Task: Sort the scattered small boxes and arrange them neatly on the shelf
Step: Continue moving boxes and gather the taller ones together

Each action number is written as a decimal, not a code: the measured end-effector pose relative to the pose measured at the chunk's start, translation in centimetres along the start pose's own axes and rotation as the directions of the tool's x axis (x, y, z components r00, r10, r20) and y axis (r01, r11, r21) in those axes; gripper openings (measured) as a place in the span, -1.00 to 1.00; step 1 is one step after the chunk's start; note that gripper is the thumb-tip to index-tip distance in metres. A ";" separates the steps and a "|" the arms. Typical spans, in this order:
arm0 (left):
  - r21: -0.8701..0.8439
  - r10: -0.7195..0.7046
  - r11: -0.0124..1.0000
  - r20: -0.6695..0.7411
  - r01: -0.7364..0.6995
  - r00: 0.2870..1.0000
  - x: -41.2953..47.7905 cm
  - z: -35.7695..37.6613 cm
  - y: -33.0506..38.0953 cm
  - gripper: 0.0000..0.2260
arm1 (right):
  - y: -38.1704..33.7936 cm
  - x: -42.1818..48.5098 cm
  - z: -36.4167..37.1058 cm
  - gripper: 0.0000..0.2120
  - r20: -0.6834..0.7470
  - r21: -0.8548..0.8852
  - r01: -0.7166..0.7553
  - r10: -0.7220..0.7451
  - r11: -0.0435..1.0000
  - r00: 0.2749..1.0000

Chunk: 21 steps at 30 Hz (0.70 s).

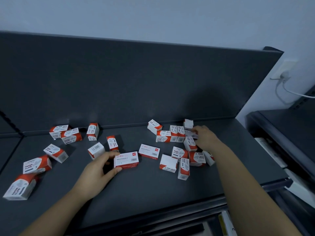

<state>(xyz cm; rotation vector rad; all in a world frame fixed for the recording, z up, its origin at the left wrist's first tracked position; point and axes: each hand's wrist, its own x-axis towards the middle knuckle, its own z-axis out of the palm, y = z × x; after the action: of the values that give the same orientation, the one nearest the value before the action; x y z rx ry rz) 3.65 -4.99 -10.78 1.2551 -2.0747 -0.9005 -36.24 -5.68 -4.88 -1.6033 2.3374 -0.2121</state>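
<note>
L hand [98, 169] grips a flat staple box [126, 160] by its left end: thumb on the near edge, fingers curled over the far edge. The box lies label up, front-centre on the shelf [144, 188]. R hand [205, 138] reaches farther back and to the right, fingers bent down into the right clump [163, 136] of red-and-white paper-clip boxes. Its fingertips meet a blurred white box [190, 133], but can't tell if that's pinched or only touched.

Just beside the L fingers sits a barcode-up box [96, 150], w/ an upright box [112, 143] behind it. A second staple box [149, 151] lies flat just right of the held one, apart from it. The right clump runs from the back edge toward the front, boxes touching at odd angles, some upright, some tipped. A plain-topped box [168, 162] sits at its near-left corner, a tall box [184, 168] beside that.

On the left, well apart from the hands, more paper-clip boxes are scattered: a back-left pair [70, 135] leaning together by the rear lip, a lone upright box [92, 131] near them, a tilted box [55, 152] farther forward, then a larger-looking box [37, 164] and a front-left box [20, 189] on its side.

A dark back panel [136, 79] stands behind the shelf. On the pale wall at right there's a socket w/ plug [283, 74] and a white cable [296, 94].
</note>
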 end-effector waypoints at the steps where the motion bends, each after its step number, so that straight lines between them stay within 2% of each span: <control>1: 0.001 -0.007 1.000 -0.003 0.007 1.000 0.0 0.0 0.0 -0.62 | 0.0 0.1 0.1 -0.58 0.014 -0.011 0.012 -0.012 1.000 1.000; 8: 0.015 -0.017 1.000 -0.020 0.018 1.000 -0.1 0.2 0.1 -0.62 | -0.3 -0.8 -1.0 -0.67 -0.066 -0.040 0.070 -0.073 0.997 0.995; 11: 0.020 -0.015 1.000 -0.023 0.016 1.000 -0.1 0.2 0.1 -0.62 | -2.1 -3.0 -2.6 -0.62 -0.222 0.087 0.119 -0.097 0.989 0.970; 13: 0.033 -0.009 0.999 -0.020 0.009 1.000 -0.1 0.1 0.2 -0.62 | -4.7 -4.8 -2.8 -0.64 -0.259 0.209 0.186 -0.130 0.960 0.957; 15: 0.041 -0.006 0.999 -0.016 0.007 1.000 -0.1 0.1 0.4 -0.63 | -7.4 -6.5 -1.6 -0.68 -0.179 0.282 0.282 -0.239 0.917 0.954; 18: 0.039 -0.002 0.999 -0.019 0.003 1.000 -0.1 0.0 0.6 -0.64 | -10.5 -7.9 1.7 -0.64 -0.039 0.257 0.392 -0.395 0.883 0.918; 21: 0.038 0.006 0.999 -0.022 -0.005 1.000 -0.1 0.0 0.7 -0.64 | -11.9 -8.0 4.6 -0.61 0.023 0.207 0.364 -0.376 0.908 0.926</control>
<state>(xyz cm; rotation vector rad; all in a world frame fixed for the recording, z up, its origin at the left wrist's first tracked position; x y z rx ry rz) 3.33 -4.65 -10.29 1.2729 -2.0865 -0.8446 -21.57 -2.39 -4.56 -1.9049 1.8773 -0.4557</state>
